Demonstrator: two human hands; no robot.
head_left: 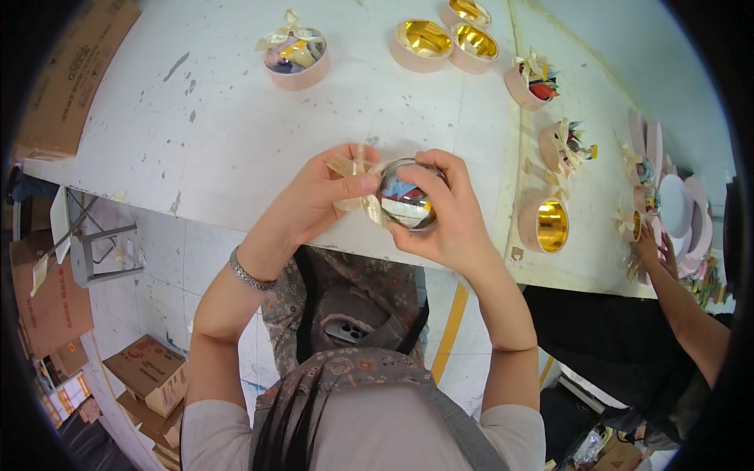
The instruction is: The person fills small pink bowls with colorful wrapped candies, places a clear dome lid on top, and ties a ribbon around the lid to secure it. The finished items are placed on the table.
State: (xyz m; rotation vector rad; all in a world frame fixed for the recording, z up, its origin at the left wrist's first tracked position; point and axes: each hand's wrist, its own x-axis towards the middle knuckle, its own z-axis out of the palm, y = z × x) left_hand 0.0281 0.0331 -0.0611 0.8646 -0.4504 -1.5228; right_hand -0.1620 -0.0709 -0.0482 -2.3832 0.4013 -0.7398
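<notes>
Presently, over the near edge of the white bench point(228, 141), the right hand point(448, 216) grips a clear, glossy, round container point(403, 208), judged light, slippery and dentable, best held by its rim, while the left hand point(314, 194) pinches shiny cream ribbon point(372, 210) beside it.

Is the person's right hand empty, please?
No, the right hand grips a round clear container, while the left hand holds a cream ribbon.

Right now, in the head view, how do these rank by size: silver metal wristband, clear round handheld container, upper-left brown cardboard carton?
Largest: brown cardboard carton
Next: clear round container, partly covered
Smallest: silver metal wristband
</notes>
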